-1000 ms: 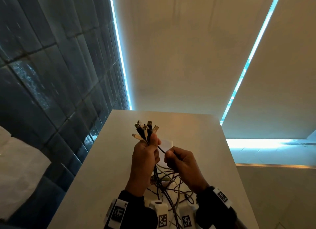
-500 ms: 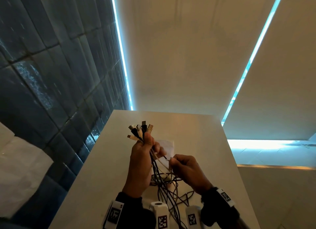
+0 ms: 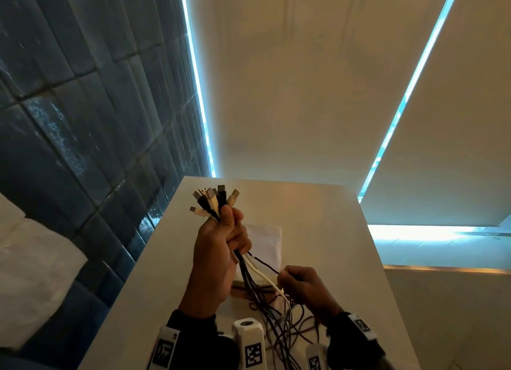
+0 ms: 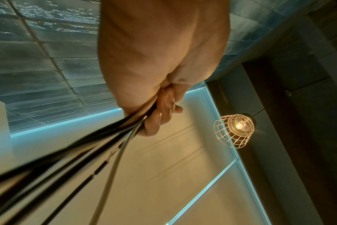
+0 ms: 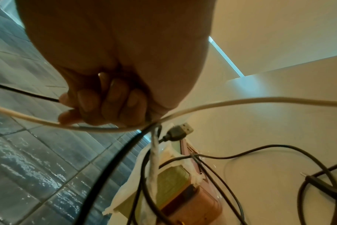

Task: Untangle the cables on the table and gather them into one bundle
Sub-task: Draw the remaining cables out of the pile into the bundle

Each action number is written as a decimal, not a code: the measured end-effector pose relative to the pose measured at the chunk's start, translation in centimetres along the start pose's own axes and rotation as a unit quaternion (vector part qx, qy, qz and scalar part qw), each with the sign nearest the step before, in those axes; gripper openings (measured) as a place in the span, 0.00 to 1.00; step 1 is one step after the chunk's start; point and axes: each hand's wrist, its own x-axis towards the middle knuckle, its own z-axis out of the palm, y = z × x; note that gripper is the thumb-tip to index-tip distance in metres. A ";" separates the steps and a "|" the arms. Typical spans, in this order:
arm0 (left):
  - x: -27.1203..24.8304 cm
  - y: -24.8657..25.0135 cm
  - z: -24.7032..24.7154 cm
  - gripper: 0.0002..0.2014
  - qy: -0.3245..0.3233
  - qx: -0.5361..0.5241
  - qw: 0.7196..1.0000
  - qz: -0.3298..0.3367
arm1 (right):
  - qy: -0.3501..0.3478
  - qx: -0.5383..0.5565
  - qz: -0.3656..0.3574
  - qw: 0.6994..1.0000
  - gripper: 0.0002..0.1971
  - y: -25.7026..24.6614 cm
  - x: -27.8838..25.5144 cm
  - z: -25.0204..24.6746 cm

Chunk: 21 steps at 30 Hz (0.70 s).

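My left hand (image 3: pixel 218 248) is raised above the white table (image 3: pixel 326 231) and grips a bundle of black and white cables (image 3: pixel 249 270), their USB plugs (image 3: pixel 214 199) fanning out above the fist. In the left wrist view the cables (image 4: pixel 83 143) run down from the curled fingers (image 4: pixel 160 115). Lower right, my right hand (image 3: pixel 301 286) pinches a thin black cable (image 3: pixel 265 263) pulled out of the bundle; the right wrist view shows fingers (image 5: pixel 98 103) curled round it, a white cable (image 5: pixel 183 112) passing beneath. Loose cable loops (image 3: pixel 282 325) lie tangled on the table.
A white cloth or paper (image 3: pixel 265 239) lies on the table behind my hands. A pinkish box (image 5: pixel 190 202) with tissue sits under the loops. Dark tiled wall (image 3: pixel 83 121) runs along the left, and a wire-cage lamp (image 4: pixel 234 130) hangs overhead.
My left hand has lifted the bundle a little. My right hand has slid down and to the right along the thin black cable, drawing it away from the bundle.
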 end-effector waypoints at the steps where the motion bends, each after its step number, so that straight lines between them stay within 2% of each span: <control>1: 0.0 0.0 -0.1 0.16 0.000 -0.001 1.000 -0.001 | -0.002 -0.001 0.003 1.000 0.15 0.2 0.1 0.1; 5: -0.1 0.0 -0.2 0.17 0.003 0.011 1.000 0.003 | 0.006 -0.022 0.003 1.000 0.15 0.7 0.5 0.2; 8: 0.0 -0.1 -0.4 0.18 0.010 0.055 0.998 -0.028 | 0.090 -0.051 -0.003 0.995 0.16 -0.5 1.2 0.3; 10: 0.0 -0.6 -0.6 0.18 0.019 0.102 0.993 -0.052 | 0.153 -0.029 -0.013 0.988 0.15 -2.3 1.5 0.3; 13: 0.1 -1.5 -0.6 0.16 0.037 0.134 0.986 -0.092 | 0.188 0.009 -0.071 0.980 0.14 -6.2 1.4 0.3; 17: 0.2 -2.0 0.1 0.14 0.032 0.122 0.983 -0.135 | 0.119 0.018 -0.156 0.980 0.09 -10.5 0.5 1.6; 19: 0.4 -1.9 0.4 0.13 0.033 0.056 0.988 -0.143 | 0.059 0.047 -0.178 0.981 0.08 -11.1 0.1 2.3; 21: 0.4 -1.6 0.4 0.14 0.019 -0.037 0.988 -0.148 | 0.027 0.019 -0.178 0.983 0.09 -10.7 0.1 2.6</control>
